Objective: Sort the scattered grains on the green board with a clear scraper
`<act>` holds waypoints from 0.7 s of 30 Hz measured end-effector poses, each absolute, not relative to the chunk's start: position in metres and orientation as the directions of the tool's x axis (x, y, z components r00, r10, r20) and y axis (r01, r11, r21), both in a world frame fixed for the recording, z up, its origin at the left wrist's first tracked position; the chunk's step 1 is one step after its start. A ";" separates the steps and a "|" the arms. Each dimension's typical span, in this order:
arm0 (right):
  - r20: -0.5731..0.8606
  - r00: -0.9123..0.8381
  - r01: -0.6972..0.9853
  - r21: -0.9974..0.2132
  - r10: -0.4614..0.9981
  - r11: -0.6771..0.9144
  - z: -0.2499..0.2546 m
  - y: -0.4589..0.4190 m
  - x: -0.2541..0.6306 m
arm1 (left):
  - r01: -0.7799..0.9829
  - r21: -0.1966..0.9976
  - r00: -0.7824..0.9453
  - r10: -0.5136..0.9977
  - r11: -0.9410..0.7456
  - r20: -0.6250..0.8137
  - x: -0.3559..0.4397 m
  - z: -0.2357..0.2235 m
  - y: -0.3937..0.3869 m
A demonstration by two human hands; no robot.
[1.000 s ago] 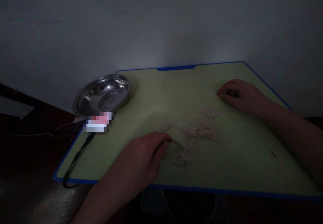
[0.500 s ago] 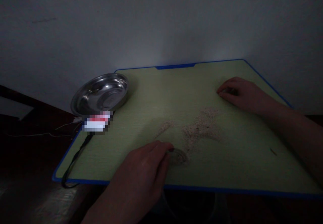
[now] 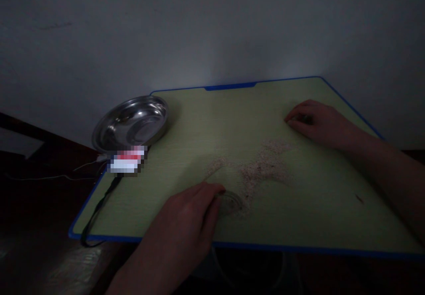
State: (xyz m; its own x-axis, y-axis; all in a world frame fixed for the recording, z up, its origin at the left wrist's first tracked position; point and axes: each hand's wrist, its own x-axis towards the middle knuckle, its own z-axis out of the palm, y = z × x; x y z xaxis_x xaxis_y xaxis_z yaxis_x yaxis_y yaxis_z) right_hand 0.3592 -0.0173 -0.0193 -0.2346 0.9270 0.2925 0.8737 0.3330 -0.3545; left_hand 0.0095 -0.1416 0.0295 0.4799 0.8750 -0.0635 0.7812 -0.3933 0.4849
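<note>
My left hand [image 3: 186,224] is closed at the near edge of the green board [image 3: 206,122]. Between its thumb and fingers is a clear, round, dish-like thing [image 3: 231,202] with a curved rim; its exact kind is hard to tell in the dim light. Just beyond it lie small pale grains [image 3: 265,166], spread in an uneven patch with a few dark specks. My right hand [image 3: 314,120] rests over the far right of the board, thumb and fingertips pinched together. Whatever is in that pinch, if anything, is hidden.
A shiny metal bowl [image 3: 133,124] sits tilted at the board's left edge. Near it is a blurred-out card [image 3: 128,160] with a black strap [image 3: 96,208]. A thin dark sliver [image 3: 359,198] lies at right. Below the near edge a dark round container [image 3: 249,268] shows partly.
My left hand has shifted slightly left, and the clear round thing has tilted so more of its face shows. My right hand stays in place, still pinched.
</note>
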 end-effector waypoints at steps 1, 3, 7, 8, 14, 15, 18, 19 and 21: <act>0.290 -0.235 0.874 -0.355 0.928 0.332 -0.019 -0.017 0.359 | 0.783 0.483 0.481 0.874 -0.393 -0.069 0.010 0.029 -0.142; 0.288 -0.235 0.874 -0.356 0.928 0.332 -0.020 -0.017 0.359 | 0.786 0.481 0.480 0.874 -0.389 -0.078 0.010 0.029 -0.142; 0.287 -0.236 0.874 -0.354 0.928 0.332 -0.020 -0.017 0.360 | 0.792 0.490 0.471 0.875 -0.364 -0.112 0.012 0.030 -0.142; 0.284 -0.240 0.875 -0.351 0.928 0.333 -0.020 -0.017 0.360 | 0.792 0.494 0.473 0.872 -0.358 -0.127 0.013 0.030 -0.142; 0.286 -0.253 0.874 -0.341 0.924 0.345 -0.020 -0.017 0.361 | 0.776 0.513 0.493 0.860 -0.367 -0.131 0.013 0.032 -0.144; 0.286 -0.253 0.873 -0.344 0.924 0.345 -0.020 -0.017 0.362 | 0.770 0.515 0.499 0.859 -0.377 -0.117 0.013 0.032 -0.144; 0.284 -0.255 0.871 -0.349 0.924 0.347 -0.020 -0.017 0.361 | 0.747 0.528 0.523 0.847 -0.404 -0.091 0.014 0.033 -0.146; 0.284 -0.255 0.871 -0.348 0.924 0.347 -0.020 -0.016 0.361 | 0.744 0.528 0.527 0.845 -0.411 -0.085 0.014 0.034 -0.146; 0.284 -0.250 0.874 -0.346 0.926 0.342 -0.020 -0.016 0.361 | 0.743 0.515 0.532 0.844 -0.428 -0.067 0.014 0.036 -0.148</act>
State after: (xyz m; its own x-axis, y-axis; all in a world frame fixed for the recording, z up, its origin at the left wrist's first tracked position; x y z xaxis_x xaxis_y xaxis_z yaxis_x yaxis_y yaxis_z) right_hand 0.3612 -0.0164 -0.0200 -0.2497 0.9256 0.2844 0.8736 0.3421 -0.3462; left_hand 0.0143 -0.1477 0.0361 0.5324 0.8438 -0.0673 0.7428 -0.4275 0.5153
